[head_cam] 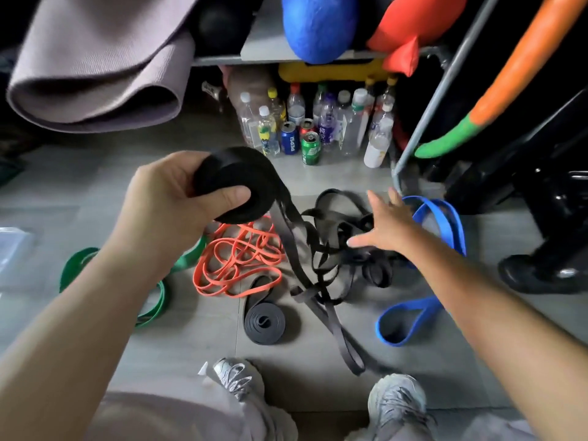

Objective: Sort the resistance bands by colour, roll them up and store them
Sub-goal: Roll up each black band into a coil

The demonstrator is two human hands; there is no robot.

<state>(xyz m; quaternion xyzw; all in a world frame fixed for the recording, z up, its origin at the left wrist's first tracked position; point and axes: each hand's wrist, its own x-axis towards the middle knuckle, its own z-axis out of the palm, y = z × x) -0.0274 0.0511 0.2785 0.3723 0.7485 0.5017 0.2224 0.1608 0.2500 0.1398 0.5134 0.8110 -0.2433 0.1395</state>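
So the left hand (pixel 165 198) is wrapped round a fat black roll (pixel 238 183), thumb pressed across its face, held up off the floor (pixel 318 393). The bit that matters: the loose tail (pixel 291 249) drops off the right side of that roll and runs down and nearer, ending in a loop by the right shoe, and on the way it crosses into the black tangle (pixel 343 265) just to the right. The right hand (pixel 386 224) is empty, fingers spread flat, hovering right over that tangle, so it's clearly the closer one for pulling slack free while the left does the winding. I'd guess the tail needs picking out of the mess first or it'll snag. Orange bands (pixel 235 262) lie under the roll, green bands (pixel 160 300) off left, blue bands (pixel 453 227) right, and one finished dark roll (pixel 264 321) sits near.
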